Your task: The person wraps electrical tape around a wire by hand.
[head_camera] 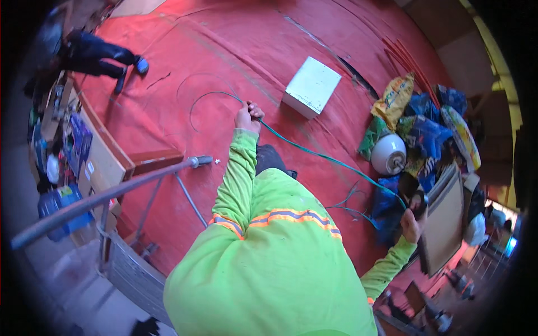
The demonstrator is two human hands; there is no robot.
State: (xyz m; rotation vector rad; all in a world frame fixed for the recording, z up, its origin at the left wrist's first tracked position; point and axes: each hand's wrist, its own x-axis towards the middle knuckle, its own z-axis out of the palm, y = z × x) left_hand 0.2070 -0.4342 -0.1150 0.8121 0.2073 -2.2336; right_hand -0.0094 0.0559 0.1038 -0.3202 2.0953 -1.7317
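Observation:
My left hand [249, 116], in a lime-green sleeve, is closed around thin green cables [319, 154] in front of my chest. A loose end curls away in an arc beyond that fist. From there the cables run to the right in a gentle sag, down to my right hand [412, 224], which grips them at the far right. A dark object [417, 202] shows at the right hand's fingers; I cannot tell what it is. More green cable [351, 208] trails to the right of my torso.
A white metal box [312, 87] rests on the red floor covering [235, 50]. To the right are filled bags [393, 101], a white tank-like vessel [388, 154] and a leaning panel [443, 222]. A metal rail [101, 201] crosses the left, near cartons [94, 168]. Another person [101, 54] stands upper left.

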